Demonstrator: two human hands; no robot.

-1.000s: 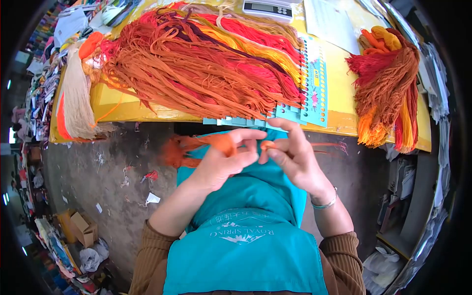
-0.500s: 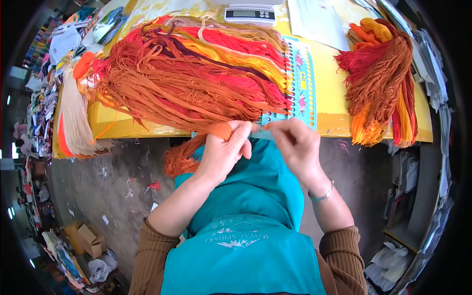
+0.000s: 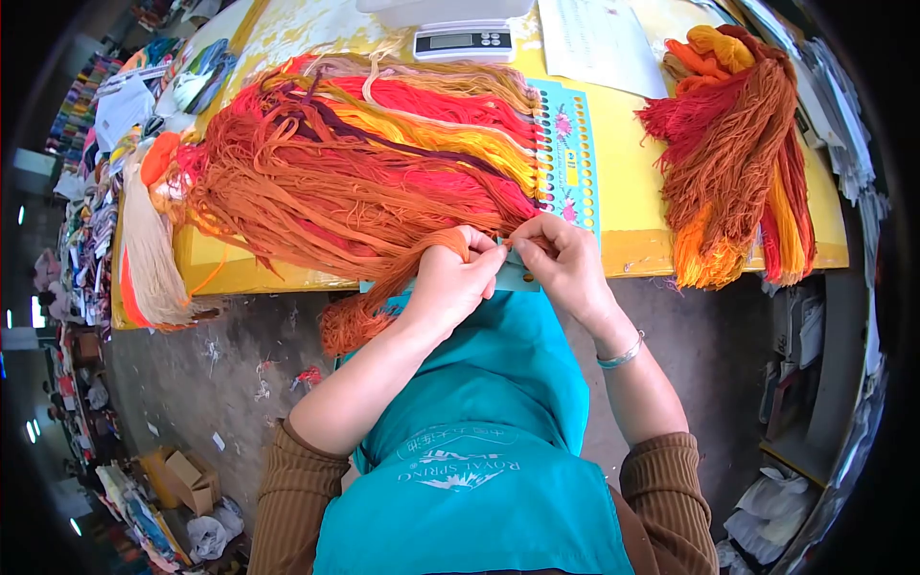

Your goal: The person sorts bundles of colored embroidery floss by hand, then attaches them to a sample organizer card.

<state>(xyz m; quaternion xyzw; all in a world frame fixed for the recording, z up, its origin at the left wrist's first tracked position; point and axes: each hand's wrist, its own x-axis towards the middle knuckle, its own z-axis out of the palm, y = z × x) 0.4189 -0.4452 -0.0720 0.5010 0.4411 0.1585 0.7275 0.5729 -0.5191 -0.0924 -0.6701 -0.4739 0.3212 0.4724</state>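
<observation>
Orange-brown embroidery thread (image 3: pixel 443 243) runs through my left hand (image 3: pixel 452 286), whose fingers are closed around it. Its loose tail hangs over the table edge onto the teal apron. My right hand (image 3: pixel 563 265) is pinched close to the left fingertips, at the lower edge of a teal card with punched holes (image 3: pixel 579 158). A small bit of thread appears between the two hands, though the fingertips hide most of it. Hanks of red, yellow, purple, tan and rust thread (image 3: pixel 383 163) are attached along the card's holes and spread out to the left.
A second bundle of thread (image 3: pixel 733 163) lies at the table's right. At the back are a digital scale (image 3: pixel 464 41) and a white paper sheet (image 3: pixel 599 43). Cream thread (image 3: pixel 153 254) hangs over the left corner of the yellow table (image 3: pixel 628 251). A cardboard box (image 3: pixel 190 481) sits lower left.
My right hand has moved in against my left, closing the gap between the fingertips. The view has shifted slightly, so the table things appear farther left.
</observation>
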